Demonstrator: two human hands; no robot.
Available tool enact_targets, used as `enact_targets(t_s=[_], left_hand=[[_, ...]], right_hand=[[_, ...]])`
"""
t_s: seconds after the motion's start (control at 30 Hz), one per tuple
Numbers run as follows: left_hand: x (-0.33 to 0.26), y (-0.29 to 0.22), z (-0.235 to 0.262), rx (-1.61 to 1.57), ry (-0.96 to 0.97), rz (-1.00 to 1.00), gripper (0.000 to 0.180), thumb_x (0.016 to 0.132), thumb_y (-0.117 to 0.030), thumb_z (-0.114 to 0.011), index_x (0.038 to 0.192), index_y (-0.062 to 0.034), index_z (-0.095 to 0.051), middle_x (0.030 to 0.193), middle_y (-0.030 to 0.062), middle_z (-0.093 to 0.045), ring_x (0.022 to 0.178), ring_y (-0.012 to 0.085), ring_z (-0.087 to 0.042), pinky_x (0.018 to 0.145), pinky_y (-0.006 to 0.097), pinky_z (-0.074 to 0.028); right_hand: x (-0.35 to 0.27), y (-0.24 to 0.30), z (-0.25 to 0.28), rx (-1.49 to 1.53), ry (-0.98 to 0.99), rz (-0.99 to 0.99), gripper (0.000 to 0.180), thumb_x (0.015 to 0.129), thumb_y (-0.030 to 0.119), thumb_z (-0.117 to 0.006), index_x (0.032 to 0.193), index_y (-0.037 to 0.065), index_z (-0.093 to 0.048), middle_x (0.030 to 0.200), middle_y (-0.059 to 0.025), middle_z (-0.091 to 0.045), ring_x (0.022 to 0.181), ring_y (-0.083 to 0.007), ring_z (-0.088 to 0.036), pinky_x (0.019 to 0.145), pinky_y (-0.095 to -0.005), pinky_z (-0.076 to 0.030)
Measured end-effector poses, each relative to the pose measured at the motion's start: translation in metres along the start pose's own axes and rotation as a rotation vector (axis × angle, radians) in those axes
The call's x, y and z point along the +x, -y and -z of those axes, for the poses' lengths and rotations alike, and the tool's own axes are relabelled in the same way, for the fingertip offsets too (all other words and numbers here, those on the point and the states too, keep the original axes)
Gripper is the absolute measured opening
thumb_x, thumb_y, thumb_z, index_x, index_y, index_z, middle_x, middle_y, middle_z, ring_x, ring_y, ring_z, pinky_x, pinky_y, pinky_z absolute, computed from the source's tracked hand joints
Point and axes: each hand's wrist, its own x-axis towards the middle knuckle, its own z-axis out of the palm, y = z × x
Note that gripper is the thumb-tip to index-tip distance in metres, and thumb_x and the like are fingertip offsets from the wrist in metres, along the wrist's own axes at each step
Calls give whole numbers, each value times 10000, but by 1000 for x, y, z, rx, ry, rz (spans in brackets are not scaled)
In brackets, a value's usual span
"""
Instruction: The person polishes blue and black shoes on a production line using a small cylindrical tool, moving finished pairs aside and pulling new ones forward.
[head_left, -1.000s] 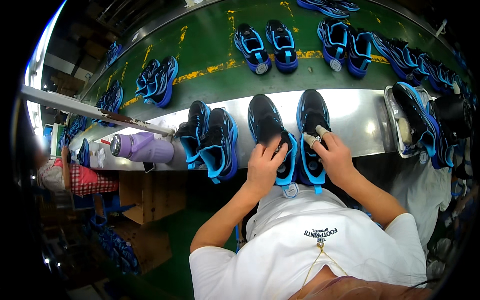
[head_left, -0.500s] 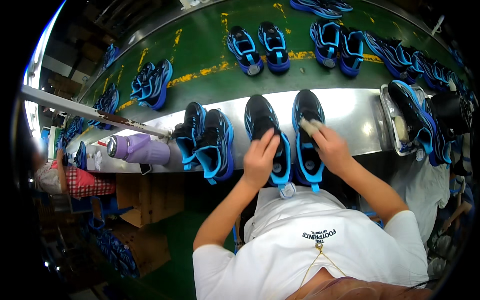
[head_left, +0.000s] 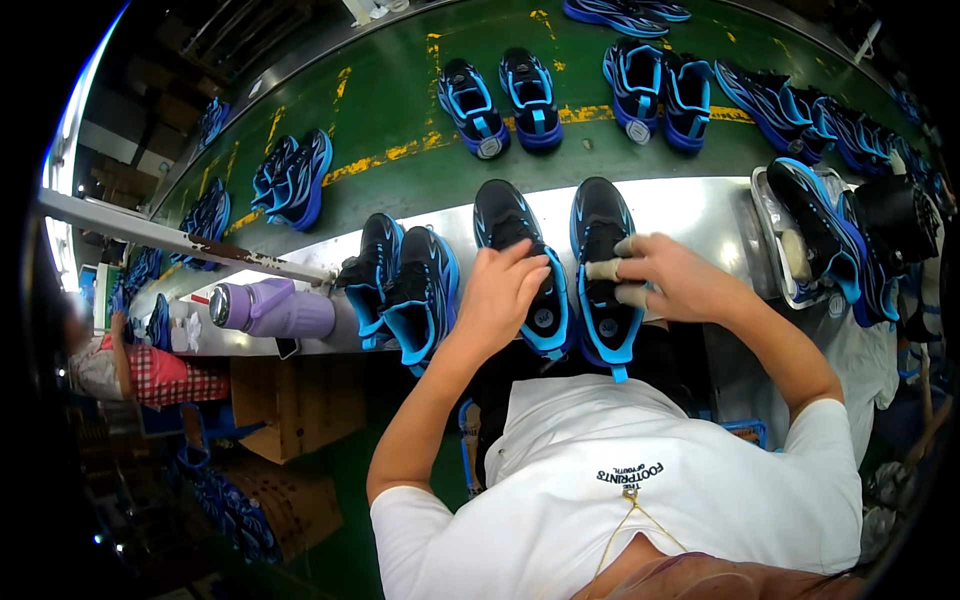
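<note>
Two black and blue sneakers stand side by side at the metal ledge, toes pointing away from me. My left hand (head_left: 501,298) is over the left sneaker (head_left: 505,205), beside its tongue and opening, with its fingers apart and nothing seen in them. Across the right sneaker (head_left: 600,212) reaches my right hand (head_left: 670,278), fingers spread over the lacing and opening. Pale covers sit on several of its fingertips. Whether either hand touches its sneaker is hard to tell. Another pair of sneakers (head_left: 424,290) stands just left of my left hand.
Behind the metal ledge (head_left: 700,215) runs a green surface (head_left: 400,110) carrying several more pairs of sneakers (head_left: 527,100). A purple bottle (head_left: 275,308) lies at the left beneath a worn metal bar (head_left: 190,232). Sneakers lean on a tray (head_left: 775,250) at the right. Another person (head_left: 125,360) is far left.
My right hand's fingers have spread from a pinch at the right sneaker's lacing. My left fingers have opened and shifted slightly. The sneakers on the green surface have moved slightly left in view.
</note>
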Motion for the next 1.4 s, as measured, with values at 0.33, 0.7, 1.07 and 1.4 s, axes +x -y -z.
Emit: enact_targets(t_s=[0.33, 0.7, 1.07, 1.4], left_hand=[[4, -4, -31, -148, -260, -41, 170, 751, -55, -739, 909, -29, -683, 932, 102, -592, 891, 312, -576, 785, 378, -474], [8, -17, -39, -142, -367, 190, 251, 753, -130, -787, 951, -29, -670, 933, 97, -578, 751, 222, -596, 651, 307, -487], [13, -26, -12, -312, -152, 220, 338, 768, -25, -723, 1102, -47, -674, 925, 55, -589, 702, 144, -527, 655, 245, -463], [13, -8, -21, -351, -6, 199, 440, 752, -67, -749, 1177, -53, -637, 953, 53, -587, 751, 141, -522, 675, 258, -456]], right_hand=[[2, -15, -41, -211, -323, -65, 321, 779, 268, -749, 1033, 92, -661, 861, -97, -564, 777, -307, -616, 659, -408, -504], [-8, -23, -52, 68, -286, -125, 427, 825, 176, -723, 1223, 81, -599, 996, -164, -497, 839, -351, -601, 752, -426, -524], [3, -40, -23, -9, -184, 80, 329, 755, 199, -759, 1070, 134, -689, 868, -78, -544, 826, -272, -575, 694, -396, -485], [0, -38, -23, 59, -188, 100, 230, 754, 159, -743, 980, 146, -709, 827, -66, -538, 803, -276, -585, 699, -376, -488]])
